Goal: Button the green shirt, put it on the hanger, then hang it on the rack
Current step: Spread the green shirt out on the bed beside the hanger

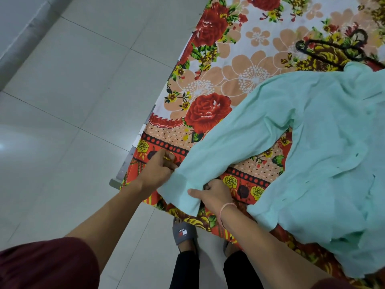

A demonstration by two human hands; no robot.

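The pale green shirt [325, 142] lies spread on a flowered bed sheet [245, 65], one long sleeve stretched toward me. My left hand [158, 172] grips the far edge of that sleeve's cuff [181, 192]. My right hand [212, 195] pinches the cuff's near edge, thumb on top. A black hanger [333, 51] lies on the sheet beyond the shirt's collar, partly covered by it. No rack is in view.
The bed's corner with a metal frame edge [125, 165] sits just left of my left hand. Pale floor tiles [73, 101] fill the left side. My feet in grey slippers [184, 232] stand at the bed's edge.
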